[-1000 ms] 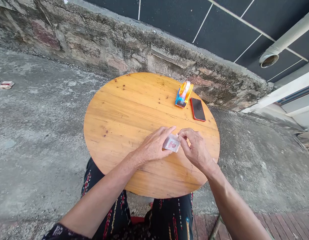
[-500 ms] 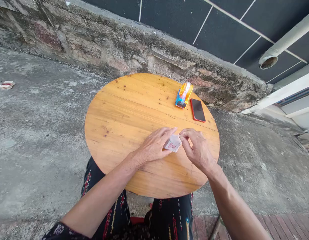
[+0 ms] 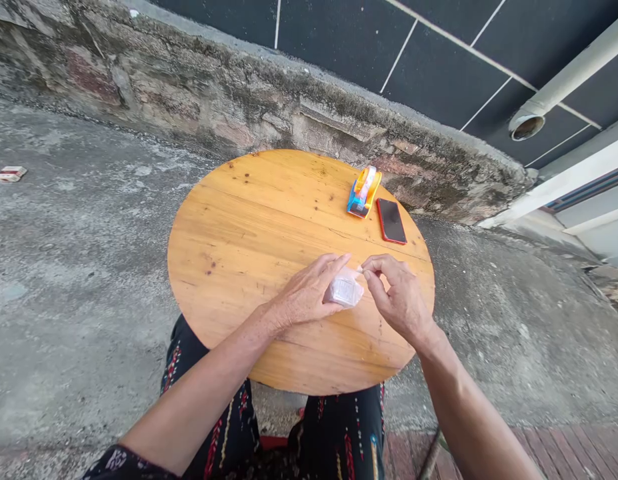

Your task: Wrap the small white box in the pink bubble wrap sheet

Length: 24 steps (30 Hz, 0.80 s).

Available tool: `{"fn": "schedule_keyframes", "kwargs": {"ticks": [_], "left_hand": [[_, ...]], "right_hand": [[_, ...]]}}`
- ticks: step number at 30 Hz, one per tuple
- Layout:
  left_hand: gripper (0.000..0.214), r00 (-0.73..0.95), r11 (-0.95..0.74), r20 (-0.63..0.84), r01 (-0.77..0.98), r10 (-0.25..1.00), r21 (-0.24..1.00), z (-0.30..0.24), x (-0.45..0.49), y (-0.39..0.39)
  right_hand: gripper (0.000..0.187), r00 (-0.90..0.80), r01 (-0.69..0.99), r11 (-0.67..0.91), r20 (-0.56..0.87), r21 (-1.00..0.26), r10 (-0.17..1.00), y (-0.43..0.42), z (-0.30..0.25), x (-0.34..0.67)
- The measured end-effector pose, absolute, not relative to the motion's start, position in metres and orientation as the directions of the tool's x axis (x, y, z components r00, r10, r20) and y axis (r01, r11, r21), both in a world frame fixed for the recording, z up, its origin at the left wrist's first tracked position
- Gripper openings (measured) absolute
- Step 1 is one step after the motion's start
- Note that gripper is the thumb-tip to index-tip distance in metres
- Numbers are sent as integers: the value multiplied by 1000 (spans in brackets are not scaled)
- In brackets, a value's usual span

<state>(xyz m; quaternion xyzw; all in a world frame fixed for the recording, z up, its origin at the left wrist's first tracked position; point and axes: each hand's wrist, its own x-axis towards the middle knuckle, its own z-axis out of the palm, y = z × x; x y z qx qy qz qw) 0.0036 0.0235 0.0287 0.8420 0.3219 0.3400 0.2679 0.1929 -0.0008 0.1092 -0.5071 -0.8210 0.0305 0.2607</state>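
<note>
Right now the small packet (image 3: pixel 345 291) is just below and right of the middle of the frame, over the round wooden table (image 3: pixel 249 247). The left hand (image 3: pixel 306 290) is clamped on it, thumb below and fingers above, hiding its left end. The right hand (image 3: pixel 396 293) has thumb and forefinger pinched together at the packet's upper right corner, on what looks like clear wrapping; the fingertips hide exactly how much they grip.

Beyond the hands, near the table's upper right rim, stands a blue and yellow tape dispenser (image 3: pixel 363 192), with a red-edged phone (image 3: pixel 391 221) lying just beside it, dark screen up. Both are apart from the hands.

A rough stone ledge (image 3: pixel 189 100) runs behind the table, below a dark tiled wall (image 3: pixel 339 40). A pipe (image 3: pixel 563 80) juts in at upper right, and a small red and white box (image 3: pixel 10 174) lies on the concrete (image 3: pixel 89 267) at far left. Patterned trousers (image 3: pixel 333 427) show at the bottom.
</note>
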Motion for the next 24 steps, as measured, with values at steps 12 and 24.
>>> {"fn": "schedule_keyframes", "kwargs": {"ticks": [12, 24], "left_hand": [[105, 581, -621, 358, 349, 731, 702, 35, 2, 21], [71, 481, -650, 451, 431, 752, 626, 46, -2, 20]], "right_hand": [[10, -250, 809, 401, 366, -429, 896, 11, 111, 201], [19, -91, 747, 228, 243, -625, 966, 48, 103, 219]]}}
